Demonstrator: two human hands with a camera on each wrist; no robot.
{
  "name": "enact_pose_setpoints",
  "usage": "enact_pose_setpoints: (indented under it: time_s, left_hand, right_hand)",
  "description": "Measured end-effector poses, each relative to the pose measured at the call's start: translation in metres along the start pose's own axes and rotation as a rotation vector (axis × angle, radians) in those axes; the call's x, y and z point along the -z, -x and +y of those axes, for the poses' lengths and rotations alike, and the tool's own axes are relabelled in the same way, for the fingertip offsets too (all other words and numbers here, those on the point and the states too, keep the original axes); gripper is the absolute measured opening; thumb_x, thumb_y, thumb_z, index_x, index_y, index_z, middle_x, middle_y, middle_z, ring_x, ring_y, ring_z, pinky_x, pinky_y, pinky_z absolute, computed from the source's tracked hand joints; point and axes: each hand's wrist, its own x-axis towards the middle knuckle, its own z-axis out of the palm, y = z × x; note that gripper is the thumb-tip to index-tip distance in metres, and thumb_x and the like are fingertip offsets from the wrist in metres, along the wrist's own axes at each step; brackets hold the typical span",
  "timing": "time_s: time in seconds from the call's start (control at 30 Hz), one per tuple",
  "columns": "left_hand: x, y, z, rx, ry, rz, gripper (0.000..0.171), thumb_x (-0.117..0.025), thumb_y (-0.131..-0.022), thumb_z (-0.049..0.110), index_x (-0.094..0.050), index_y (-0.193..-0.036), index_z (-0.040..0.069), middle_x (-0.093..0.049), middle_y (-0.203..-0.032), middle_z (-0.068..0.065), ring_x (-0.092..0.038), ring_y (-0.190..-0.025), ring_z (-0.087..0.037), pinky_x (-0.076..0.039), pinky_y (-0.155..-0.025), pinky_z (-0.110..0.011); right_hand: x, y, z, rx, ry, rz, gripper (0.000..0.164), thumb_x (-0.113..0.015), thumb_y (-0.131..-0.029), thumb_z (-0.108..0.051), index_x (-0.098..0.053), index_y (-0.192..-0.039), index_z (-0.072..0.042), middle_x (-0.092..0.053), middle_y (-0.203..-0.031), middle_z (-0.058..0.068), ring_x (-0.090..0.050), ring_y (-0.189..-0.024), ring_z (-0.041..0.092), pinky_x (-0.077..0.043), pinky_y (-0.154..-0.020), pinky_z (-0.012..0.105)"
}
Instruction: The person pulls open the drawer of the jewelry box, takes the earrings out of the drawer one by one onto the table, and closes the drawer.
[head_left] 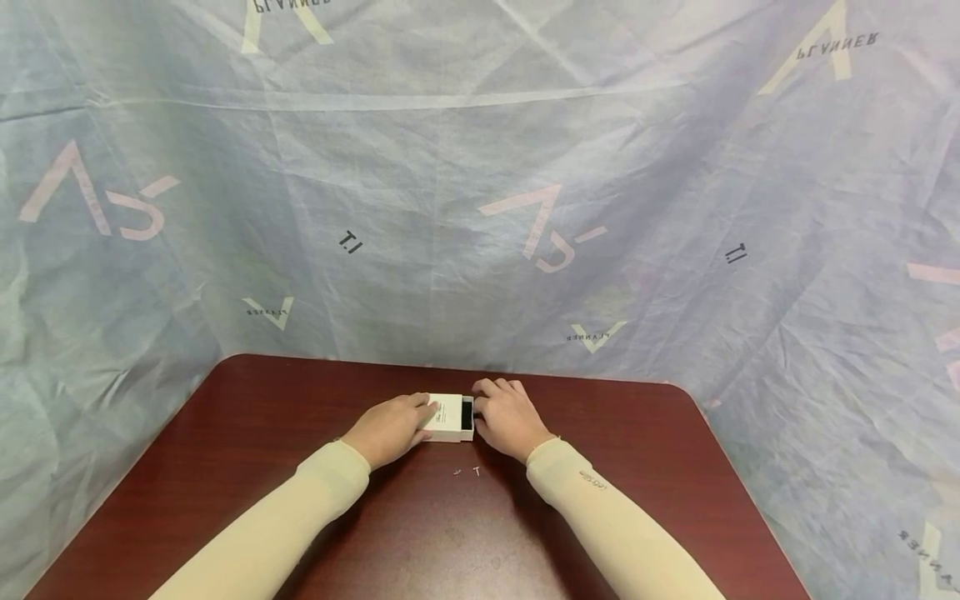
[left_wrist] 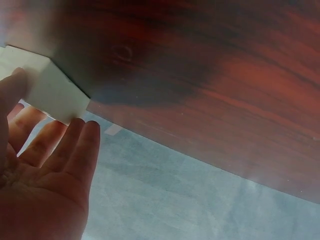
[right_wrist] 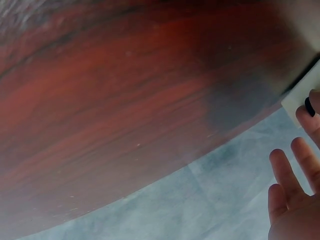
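A small white drawer-style box [head_left: 447,421] with dark print on its lid lies on the table. Its inner tray [head_left: 468,435] sticks partly out of the right end, showing a black inside. My left hand [head_left: 386,429] grips the sleeve from the left, thumb on one side and fingers on the other. At the tray end is my right hand [head_left: 512,419]; in the right wrist view its thumb and index finger pinch a black pull tab [right_wrist: 309,106], while the other fingers extend loosely. Two tiny shiny pieces lie in front of the box, one a T-shaped piece [head_left: 476,471].
The dark red wood-grain table [head_left: 600,467] has rounded far corners. A pale grey-blue printed cloth [head_left: 420,208] hangs behind it and along both sides.
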Motion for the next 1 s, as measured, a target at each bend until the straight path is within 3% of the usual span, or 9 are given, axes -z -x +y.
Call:
enact_pose_setpoints:
  time_s: [1.0]
  left_hand:
    - [-0.0024, -0.0009, 0.0001, -0.019, -0.018, 0.023, 0.049, -0.084, -0.112, 0.028, -0.075, -0.156, 0.006, -0.076, -0.157, -0.020, -0.078, -0.142, -0.038, -0.069, -0.114, -0.051]
  right_hand:
    - [-0.0072, -0.0060, -0.0076, 0.054, 0.007, 0.048, 0.008, -0.089, -0.107, -0.023, -0.095, -0.112, -0.023, -0.077, -0.147, 0.000, -0.074, -0.125, 0.025, -0.057, -0.108, 0.049]
